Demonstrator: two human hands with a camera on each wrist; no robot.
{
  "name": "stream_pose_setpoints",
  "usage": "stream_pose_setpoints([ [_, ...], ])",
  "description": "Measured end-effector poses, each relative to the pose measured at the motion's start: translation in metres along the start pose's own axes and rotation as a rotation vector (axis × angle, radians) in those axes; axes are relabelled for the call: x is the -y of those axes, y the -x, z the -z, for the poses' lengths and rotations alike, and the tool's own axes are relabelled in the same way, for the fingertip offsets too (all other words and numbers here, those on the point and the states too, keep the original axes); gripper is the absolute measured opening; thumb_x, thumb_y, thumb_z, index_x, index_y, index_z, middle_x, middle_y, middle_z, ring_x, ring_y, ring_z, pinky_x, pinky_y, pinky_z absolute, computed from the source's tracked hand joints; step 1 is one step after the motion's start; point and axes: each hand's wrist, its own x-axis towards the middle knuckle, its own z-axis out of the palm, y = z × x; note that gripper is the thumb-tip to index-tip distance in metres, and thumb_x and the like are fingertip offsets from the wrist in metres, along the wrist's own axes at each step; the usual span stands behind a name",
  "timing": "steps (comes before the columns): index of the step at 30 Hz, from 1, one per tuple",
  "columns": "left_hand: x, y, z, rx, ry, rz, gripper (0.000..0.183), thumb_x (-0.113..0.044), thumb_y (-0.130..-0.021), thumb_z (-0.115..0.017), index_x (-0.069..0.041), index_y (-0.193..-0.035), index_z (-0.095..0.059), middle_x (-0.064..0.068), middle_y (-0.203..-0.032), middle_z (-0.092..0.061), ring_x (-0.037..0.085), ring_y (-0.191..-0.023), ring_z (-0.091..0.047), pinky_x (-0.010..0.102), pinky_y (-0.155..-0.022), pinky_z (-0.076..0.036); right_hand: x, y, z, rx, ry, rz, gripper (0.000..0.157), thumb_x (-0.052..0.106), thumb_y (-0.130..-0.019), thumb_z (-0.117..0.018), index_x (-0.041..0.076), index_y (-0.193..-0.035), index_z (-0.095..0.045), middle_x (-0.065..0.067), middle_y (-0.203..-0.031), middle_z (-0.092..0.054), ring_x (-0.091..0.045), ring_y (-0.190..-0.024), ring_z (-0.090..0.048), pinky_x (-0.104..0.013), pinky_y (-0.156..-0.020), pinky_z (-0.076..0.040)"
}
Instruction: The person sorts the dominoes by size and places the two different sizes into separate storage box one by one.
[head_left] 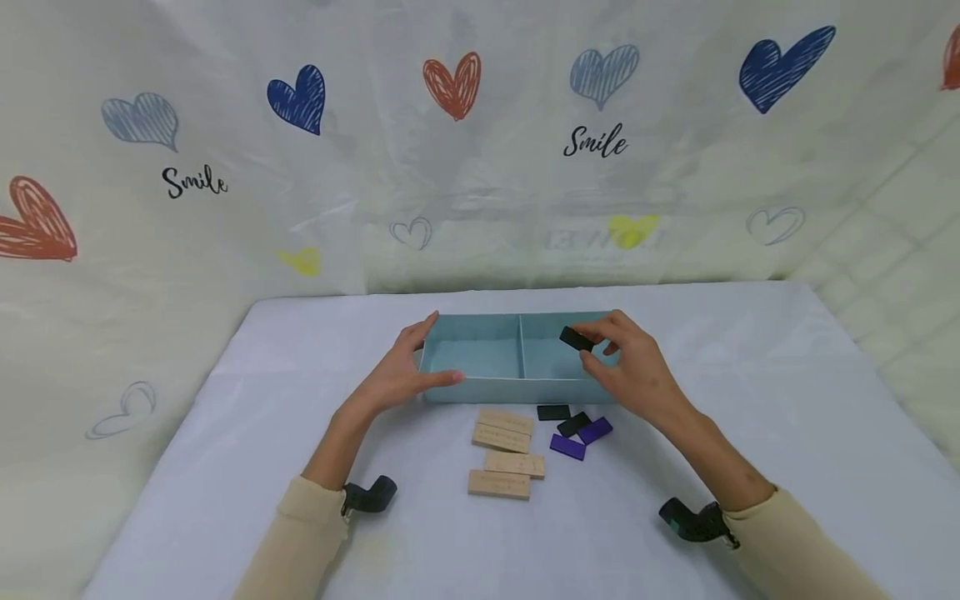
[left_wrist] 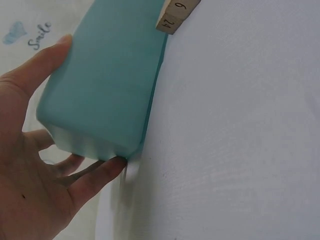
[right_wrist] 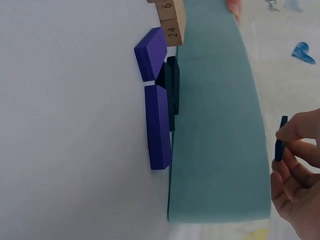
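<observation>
A light blue box with one divider stands on the table. At its left end my left hand grips it, thumb on the front rim and fingers round the end wall. In the left wrist view, the fingertips of the left hand reach the box's lower corner. My right hand pinches a small black block between thumb and fingers, over the right compartment. The right wrist view has this black block tilted on edge, above the box's rim.
Two black blocks and two purple blocks lie in front of the box. To their left are several wooden blocks with printed numbers. A white cloth covers the table; a sheet printed with hearts hangs behind.
</observation>
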Motion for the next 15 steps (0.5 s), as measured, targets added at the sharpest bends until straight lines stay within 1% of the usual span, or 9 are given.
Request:
stream_pose_setpoints([
  [3, 0.002, 0.002, 0.002, 0.006, -0.003, -0.004, 0.114, -0.058, -0.081, -0.084, -0.037, -0.168, -0.015, 0.005, -0.175, -0.014, 0.030, -0.159, -0.028, 0.062, -0.122, -0.034, -0.001, -0.003, -0.003, 0.003, 0.002, -0.014, 0.033, -0.003, -0.092, -0.071, 0.003, -0.125, -0.073, -0.011, -0.107, -0.065, -0.028, -0.100, -0.065, -0.040, -0.082, -0.055],
  [6, 0.002, 0.002, 0.002, 0.010, 0.000, -0.007, 0.113, -0.058, -0.081, -0.084, -0.036, -0.168, -0.015, 0.005, -0.175, -0.014, 0.030, -0.159, -0.028, 0.062, -0.122, -0.034, -0.003, -0.006, -0.004, 0.003, 0.009, -0.022, 0.033, -0.003, -0.092, -0.071, 0.001, -0.125, -0.073, -0.013, -0.107, -0.065, -0.030, -0.100, -0.064, -0.044, -0.082, -0.055],
  [13, 0.002, 0.001, 0.002, 0.009, -0.006, -0.010, 0.113, -0.056, -0.081, -0.084, -0.037, -0.168, -0.014, 0.006, -0.175, -0.014, 0.032, -0.159, -0.028, 0.063, -0.122, -0.034, -0.009, -0.013, -0.003, -0.004, 0.025, -0.056, 0.033, -0.002, -0.093, -0.070, 0.000, -0.126, -0.072, -0.015, -0.108, -0.065, -0.030, -0.100, -0.065, -0.034, -0.083, -0.051],
  [15, 0.002, 0.001, 0.002, 0.009, -0.008, -0.010, 0.112, -0.056, -0.082, -0.084, -0.038, -0.168, -0.014, 0.007, -0.175, -0.014, 0.032, -0.159, -0.028, 0.063, -0.122, -0.033, -0.010, -0.014, -0.003, -0.004, 0.021, -0.061, 0.033, -0.002, -0.093, -0.069, 0.000, -0.126, -0.072, -0.015, -0.108, -0.064, -0.032, -0.101, -0.065, -0.035, -0.083, -0.051],
])
